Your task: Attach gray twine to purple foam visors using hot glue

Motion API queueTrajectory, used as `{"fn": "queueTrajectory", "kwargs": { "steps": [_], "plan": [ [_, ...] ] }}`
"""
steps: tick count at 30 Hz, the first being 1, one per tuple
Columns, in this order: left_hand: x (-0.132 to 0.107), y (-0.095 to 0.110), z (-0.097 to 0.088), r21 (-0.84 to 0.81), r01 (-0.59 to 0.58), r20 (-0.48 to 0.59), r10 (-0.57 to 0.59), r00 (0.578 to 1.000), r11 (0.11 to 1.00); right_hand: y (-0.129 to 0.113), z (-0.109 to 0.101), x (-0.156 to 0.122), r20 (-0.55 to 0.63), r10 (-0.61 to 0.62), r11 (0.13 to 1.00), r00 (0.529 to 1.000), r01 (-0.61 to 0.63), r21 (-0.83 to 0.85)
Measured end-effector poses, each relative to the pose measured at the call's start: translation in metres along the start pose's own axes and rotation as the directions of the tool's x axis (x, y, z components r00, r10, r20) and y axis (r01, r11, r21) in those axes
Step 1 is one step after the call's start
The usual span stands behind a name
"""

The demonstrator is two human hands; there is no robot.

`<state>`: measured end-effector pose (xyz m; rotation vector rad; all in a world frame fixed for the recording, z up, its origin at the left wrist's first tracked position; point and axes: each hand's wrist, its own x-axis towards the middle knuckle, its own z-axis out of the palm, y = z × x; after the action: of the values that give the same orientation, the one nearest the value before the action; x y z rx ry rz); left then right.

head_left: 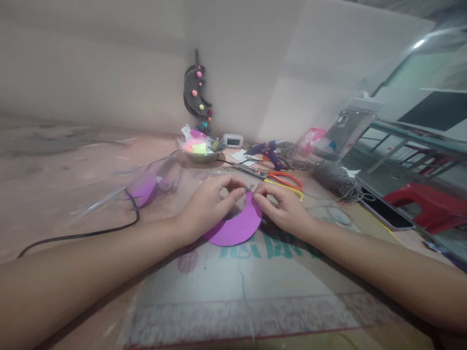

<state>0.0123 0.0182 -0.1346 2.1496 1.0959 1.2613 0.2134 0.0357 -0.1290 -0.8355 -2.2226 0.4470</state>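
The thin, light, floppy purple foam crescent (235,226) is pinched at its twelve-o'clock tip by left hand (207,206) and right hand (282,206) fingers, best gripped at the edges.

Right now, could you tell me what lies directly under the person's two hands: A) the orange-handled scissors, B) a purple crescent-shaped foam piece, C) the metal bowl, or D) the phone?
B: the left hand and right hand pinch something small at the upper edge of the purple crescent-shaped foam piece; the orange-handled scissors lie farther back.
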Motion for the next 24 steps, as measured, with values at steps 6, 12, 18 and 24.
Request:
{"fn": "queueTrajectory", "kwargs": {
  "steps": [6, 12, 18, 24],
  "plan": [
    [0.0007, -0.0006, 0.0003, 0.019, -0.046, -0.001, 0.046, 0.999, 0.999, 0.0002, -0.0003, -0.0001, -0.005, 0.036, 0.999, 0.999, -0.036, 0.02],
    [0.0007, -0.001, -0.0006, -0.039, 0.049, -0.037, -0.05, 0.998, 0.998, 0.0002, -0.0002, 0.0001, -0.007, 0.048, 0.998, 0.999, -0.048, 0.028],
    [0.0006, -0.0017, -0.0002, 0.015, 0.012, -0.042, -0.011, 0.999, 1.0, 0.0006, -0.0005, -0.0003, -0.015, 0.046, 0.999, 0.999, -0.046, 0.012],
    [0.001, -0.0023, -0.0002, 0.02, -0.07, -0.021, 0.07, 0.997, 0.997, 0.0019, -0.0005, -0.0002, -0.003, 0.023, 1.0, 1.0, -0.023, 0.017]
  ]
}}
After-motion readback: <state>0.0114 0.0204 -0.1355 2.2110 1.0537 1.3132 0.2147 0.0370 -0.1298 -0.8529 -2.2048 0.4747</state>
